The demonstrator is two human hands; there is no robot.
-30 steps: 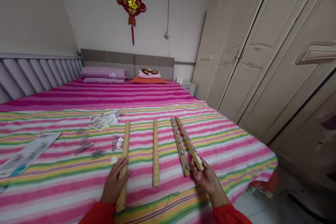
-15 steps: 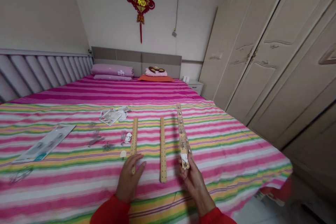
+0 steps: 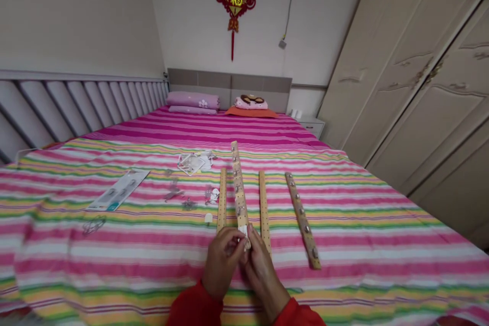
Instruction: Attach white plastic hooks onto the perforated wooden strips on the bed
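My right hand (image 3: pixel 262 267) grips the near end of a narrow wooden strip (image 3: pixel 236 175), tilted up from the bed. Small metal fittings on clear patches sit in a row along it. A white piece (image 3: pixel 243 231) is on its near end. My left hand (image 3: pixel 224 260) is closed, thumb and fingers pinched at that white piece; the fingers partly hide it. Two bare wooden strips with rows of holes lie on either side, the left strip (image 3: pixel 222 196) and the middle strip (image 3: pixel 264 204). Farther right lies another strip with metal fittings (image 3: pixel 301 214).
Left of the strips are small clear and metal bits (image 3: pixel 189 204), a cream tab (image 3: pixel 208 218), a pile of cards and packaging (image 3: pixel 196 162), a long clear packet (image 3: pixel 120 189) and a thin wire-like loop (image 3: pixel 93 224). All rest on a striped bedsheet (image 3: pixel 164 265). Wardrobes (image 3: pixel 405 76) stand at right.
My left hand has left the left bare strip and come to the held strip's near end. The held strip has moved left, uncovering the other fitted strip. The view has turned left.
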